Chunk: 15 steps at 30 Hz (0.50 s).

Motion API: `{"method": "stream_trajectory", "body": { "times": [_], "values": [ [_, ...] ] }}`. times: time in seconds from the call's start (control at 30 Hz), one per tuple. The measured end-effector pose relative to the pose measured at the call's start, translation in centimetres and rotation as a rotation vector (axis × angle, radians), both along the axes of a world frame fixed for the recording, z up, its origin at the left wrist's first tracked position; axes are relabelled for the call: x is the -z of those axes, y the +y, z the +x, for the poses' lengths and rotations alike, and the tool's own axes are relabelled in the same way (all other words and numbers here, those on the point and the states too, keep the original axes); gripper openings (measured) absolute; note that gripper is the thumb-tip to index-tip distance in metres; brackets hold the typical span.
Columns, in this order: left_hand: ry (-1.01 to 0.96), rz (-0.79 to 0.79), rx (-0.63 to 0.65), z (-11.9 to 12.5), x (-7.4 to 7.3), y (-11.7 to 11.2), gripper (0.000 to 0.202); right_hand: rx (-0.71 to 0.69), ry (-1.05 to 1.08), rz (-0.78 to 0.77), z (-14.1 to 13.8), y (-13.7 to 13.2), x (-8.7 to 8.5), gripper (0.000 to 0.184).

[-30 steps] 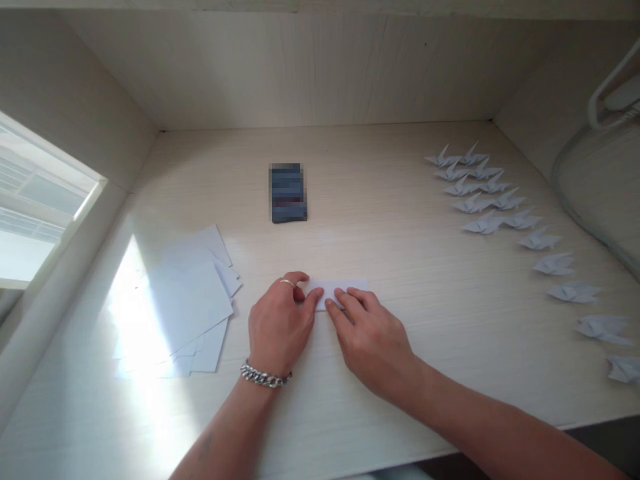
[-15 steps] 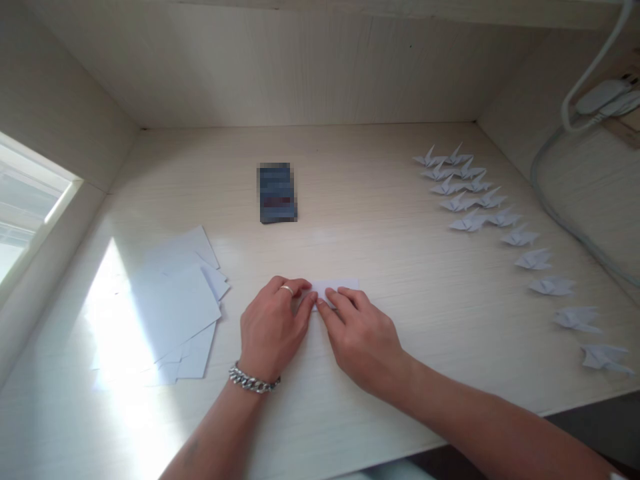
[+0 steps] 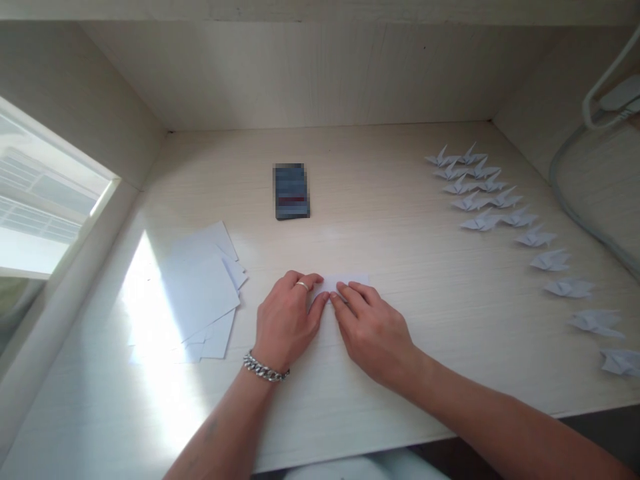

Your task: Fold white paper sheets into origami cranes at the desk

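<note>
A folded white strip of paper lies on the pale wooden desk in front of me. My left hand, with a ring and a chain bracelet, rests on its left end, fingers curled and pressed down on the paper. My right hand lies palm down on the strip beside it, fingertips pressing the paper flat. The two hands touch at the fingertips. Most of the strip is hidden under them.
A loose pile of white paper sheets lies to the left in a sun patch. A dark phone lies further back. Several folded paper cranes line the right side. A grey cable runs along the right wall.
Both hands have stayed on the strip, the right fingertips sliding slightly left toward the left hand. The apparent shift of the desk comes from the camera moving.
</note>
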<state>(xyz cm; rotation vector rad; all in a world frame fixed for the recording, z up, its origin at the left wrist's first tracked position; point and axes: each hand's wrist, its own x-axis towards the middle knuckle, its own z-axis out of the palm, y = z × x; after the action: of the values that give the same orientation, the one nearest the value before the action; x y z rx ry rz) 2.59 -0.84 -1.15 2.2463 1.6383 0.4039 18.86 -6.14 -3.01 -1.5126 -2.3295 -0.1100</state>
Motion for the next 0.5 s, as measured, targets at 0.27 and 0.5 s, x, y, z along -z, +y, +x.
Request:
{"method": "stream_trajectory", "body": {
  "times": [0.27,0.5],
  "values": [
    [-0.194,-0.040,-0.057,-0.8,0.2,-0.3,0.024,-0.025,0.008,-0.026,0.1,-0.3,0.0,0.035],
    [-0.151,-0.013,-0.046,-0.2,0.0,-0.7,0.022,0.116,0.108,-0.136,1.1,1.6,-2.1,0.019]
  ]
}}
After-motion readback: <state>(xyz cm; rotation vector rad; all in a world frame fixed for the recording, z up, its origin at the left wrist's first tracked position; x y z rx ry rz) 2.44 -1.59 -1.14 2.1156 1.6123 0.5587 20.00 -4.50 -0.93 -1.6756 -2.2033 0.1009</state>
